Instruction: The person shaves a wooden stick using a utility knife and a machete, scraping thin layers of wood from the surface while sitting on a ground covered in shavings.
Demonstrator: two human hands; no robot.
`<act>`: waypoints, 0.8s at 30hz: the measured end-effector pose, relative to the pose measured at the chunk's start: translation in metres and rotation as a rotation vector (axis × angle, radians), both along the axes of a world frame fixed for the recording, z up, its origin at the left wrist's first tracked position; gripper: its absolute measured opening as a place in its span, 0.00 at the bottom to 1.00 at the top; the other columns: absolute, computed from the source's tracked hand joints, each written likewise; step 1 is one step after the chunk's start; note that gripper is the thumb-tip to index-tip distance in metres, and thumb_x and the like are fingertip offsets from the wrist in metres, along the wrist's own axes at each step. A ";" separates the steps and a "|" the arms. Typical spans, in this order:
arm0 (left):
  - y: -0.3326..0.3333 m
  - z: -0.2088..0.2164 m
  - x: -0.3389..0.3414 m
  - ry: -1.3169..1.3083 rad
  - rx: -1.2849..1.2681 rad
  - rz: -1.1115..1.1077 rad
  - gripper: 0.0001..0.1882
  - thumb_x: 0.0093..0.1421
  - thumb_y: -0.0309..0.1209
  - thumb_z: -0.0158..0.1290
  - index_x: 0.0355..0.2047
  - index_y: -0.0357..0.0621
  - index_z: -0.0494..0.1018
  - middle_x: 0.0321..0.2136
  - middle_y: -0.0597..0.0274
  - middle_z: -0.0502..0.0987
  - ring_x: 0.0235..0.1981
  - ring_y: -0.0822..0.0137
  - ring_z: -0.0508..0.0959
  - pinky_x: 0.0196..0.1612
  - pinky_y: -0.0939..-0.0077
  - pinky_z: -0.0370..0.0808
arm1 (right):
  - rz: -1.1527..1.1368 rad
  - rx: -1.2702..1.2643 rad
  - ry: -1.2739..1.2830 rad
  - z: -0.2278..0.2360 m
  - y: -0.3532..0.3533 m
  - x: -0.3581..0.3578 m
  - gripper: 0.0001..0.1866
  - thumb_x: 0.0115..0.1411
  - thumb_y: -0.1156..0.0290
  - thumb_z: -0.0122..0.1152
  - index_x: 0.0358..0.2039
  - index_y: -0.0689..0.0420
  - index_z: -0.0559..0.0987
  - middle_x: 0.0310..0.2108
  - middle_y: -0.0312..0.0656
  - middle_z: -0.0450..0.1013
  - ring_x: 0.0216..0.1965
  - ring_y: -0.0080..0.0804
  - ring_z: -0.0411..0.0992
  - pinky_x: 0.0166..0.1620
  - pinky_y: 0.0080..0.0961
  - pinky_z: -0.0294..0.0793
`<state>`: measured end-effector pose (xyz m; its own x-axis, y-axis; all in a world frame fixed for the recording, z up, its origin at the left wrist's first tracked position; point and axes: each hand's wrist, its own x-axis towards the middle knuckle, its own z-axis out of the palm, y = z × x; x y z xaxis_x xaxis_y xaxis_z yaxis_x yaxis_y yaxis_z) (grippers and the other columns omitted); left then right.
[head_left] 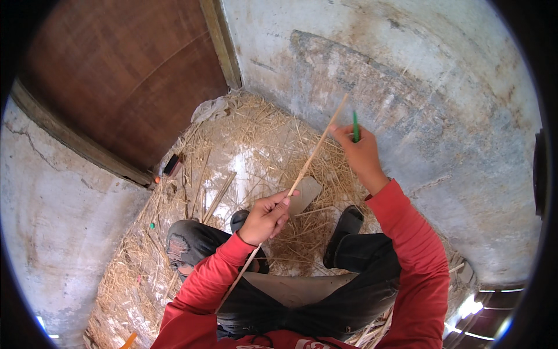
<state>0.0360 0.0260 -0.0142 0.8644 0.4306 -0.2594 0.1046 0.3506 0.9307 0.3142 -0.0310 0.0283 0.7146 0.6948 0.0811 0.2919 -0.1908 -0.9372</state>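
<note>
A long, thin pale wooden stick (314,153) slants up and to the right across my lap. My left hand (268,216) is closed round its middle, and its lower end runs down past my left forearm. Close to the stick's upper end is my right hand (361,156), its fingers bent round a slim green tool (356,127) that points upward. The tool's kind cannot be made out. Thumb and fingertips of the right hand are at the stick or just beside it; whether they touch is unclear.
Straw and wood shavings (256,116) litter the floor between my sandalled feet (344,232). A flat grey piece (305,195) lies under the stick. A dark brush-like block (172,165) sits by the brown door (128,75). Worn plaster walls (465,116) stand close on both sides.
</note>
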 end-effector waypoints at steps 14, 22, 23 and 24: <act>-0.107 0.071 -0.083 -0.141 0.426 -0.366 0.23 0.70 0.31 0.55 0.63 0.38 0.70 0.50 0.51 0.78 0.45 0.63 0.81 0.43 0.69 0.78 | 0.030 0.020 0.409 0.020 -0.020 0.000 0.17 0.65 0.56 0.67 0.33 0.59 0.81 0.26 0.36 0.78 0.22 0.18 0.65 0.25 0.24 0.65; -0.141 0.014 -0.082 -0.375 -0.452 0.473 0.36 0.73 0.55 0.45 0.72 0.48 0.54 0.62 0.54 0.70 0.49 0.66 0.77 0.47 0.74 0.76 | 0.084 0.179 0.605 0.035 -0.043 -0.011 0.18 0.67 0.54 0.65 0.34 0.57 0.79 0.26 0.36 0.75 0.15 0.16 0.57 0.20 0.23 0.58; -0.130 0.018 -0.071 -0.422 -0.363 0.605 0.35 0.73 0.55 0.45 0.71 0.49 0.55 0.61 0.55 0.70 0.49 0.68 0.76 0.47 0.75 0.75 | 0.077 0.174 0.614 0.036 -0.048 -0.013 0.18 0.67 0.53 0.65 0.35 0.57 0.78 0.26 0.36 0.75 0.15 0.16 0.57 0.20 0.22 0.58; -0.118 0.025 -0.064 -0.414 -0.262 0.704 0.33 0.73 0.54 0.45 0.70 0.49 0.58 0.60 0.57 0.71 0.49 0.68 0.76 0.46 0.75 0.75 | 0.076 0.171 0.620 0.038 -0.052 -0.017 0.18 0.67 0.53 0.65 0.35 0.57 0.78 0.26 0.35 0.74 0.15 0.16 0.56 0.20 0.23 0.58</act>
